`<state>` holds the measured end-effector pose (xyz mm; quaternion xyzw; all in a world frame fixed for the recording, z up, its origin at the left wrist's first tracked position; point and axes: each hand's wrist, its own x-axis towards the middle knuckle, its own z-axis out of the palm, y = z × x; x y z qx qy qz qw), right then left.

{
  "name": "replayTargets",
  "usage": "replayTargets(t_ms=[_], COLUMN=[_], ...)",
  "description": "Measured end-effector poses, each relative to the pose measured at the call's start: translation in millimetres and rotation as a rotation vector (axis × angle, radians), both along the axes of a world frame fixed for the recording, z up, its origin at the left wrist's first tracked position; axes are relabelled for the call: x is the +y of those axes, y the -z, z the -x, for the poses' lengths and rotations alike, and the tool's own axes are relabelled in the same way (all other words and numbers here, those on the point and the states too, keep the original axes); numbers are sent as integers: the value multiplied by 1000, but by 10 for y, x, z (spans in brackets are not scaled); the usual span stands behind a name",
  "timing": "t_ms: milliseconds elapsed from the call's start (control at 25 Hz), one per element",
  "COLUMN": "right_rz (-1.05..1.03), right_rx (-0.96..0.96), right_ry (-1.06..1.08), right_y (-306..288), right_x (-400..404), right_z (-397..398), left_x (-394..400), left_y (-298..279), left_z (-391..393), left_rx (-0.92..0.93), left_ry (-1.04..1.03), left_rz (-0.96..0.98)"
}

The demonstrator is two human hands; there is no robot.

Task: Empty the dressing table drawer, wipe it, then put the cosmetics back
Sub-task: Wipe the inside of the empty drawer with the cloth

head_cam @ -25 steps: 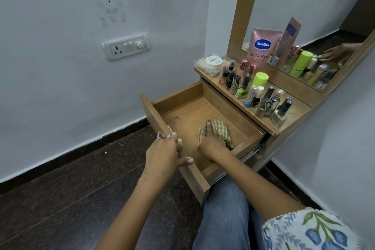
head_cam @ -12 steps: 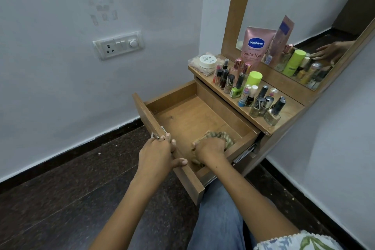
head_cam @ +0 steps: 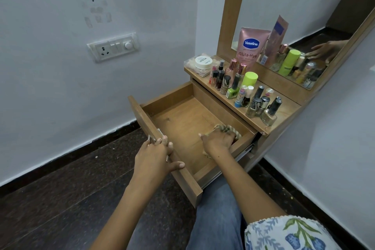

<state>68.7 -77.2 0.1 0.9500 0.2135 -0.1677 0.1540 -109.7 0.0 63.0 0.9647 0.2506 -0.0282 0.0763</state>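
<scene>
Between the earlier frames and this one the right hand (head_cam: 218,141) had dragged the checked cloth (head_cam: 228,129) from mid-floor of the drawer (head_cam: 182,119) toward its right-hand wall, right of centre in the frame, while the left hand (head_cam: 155,153) kept its hold on the drawer front. The right hand's fingers lay curled over the bunched cloth, pressing it onto the wood; only a striped edge showed past the knuckles. The left hand's fingers were hooked over the top edge of the front panel beside the metal handle (head_cam: 155,137), the thumb stuck out along the inner face. Whether they actually gripped the handle I could not tell.

The drawer stood pulled well out, bare of contents, its far-left corner unwiped as far as could be judged. The cosmetics (head_cam: 243,91) stood crowded in rows on the dressing table top (head_cam: 284,111) at centre right, below the mirror (head_cam: 304,26), with a pink Vaseline tube (head_cam: 251,46) leaning on the glass.

The risks seemed plain. A hard push toward the right wall could jolt the drawer on its runners and shake the ledge, toppling the upright nail polish bottles (head_cam: 261,107) nearest its edge into the drawer or onto the floor. A raised right elbow could also clip them.
</scene>
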Motion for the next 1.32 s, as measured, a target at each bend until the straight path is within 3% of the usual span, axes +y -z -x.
replayTargets(t_ms=[280, 760, 1040, 1320], right_rz=[-117, 32, -74, 135], right_rx=[-13, 150, 87, 4], right_ry=[-107, -2, -206, -214], right_y=[-3, -98, -51, -35], right_x=[33, 172, 188, 125], right_z=[394, -150, -314, -129], left_x=[-6, 15, -4, -31], left_y=[14, 38, 70, 21], left_z=[-1, -11, 4, 36], left_rx=[-19, -14, -33, -25], left_ry=[-71, -36, -90, -45], left_rz=[17, 7, 47, 43])
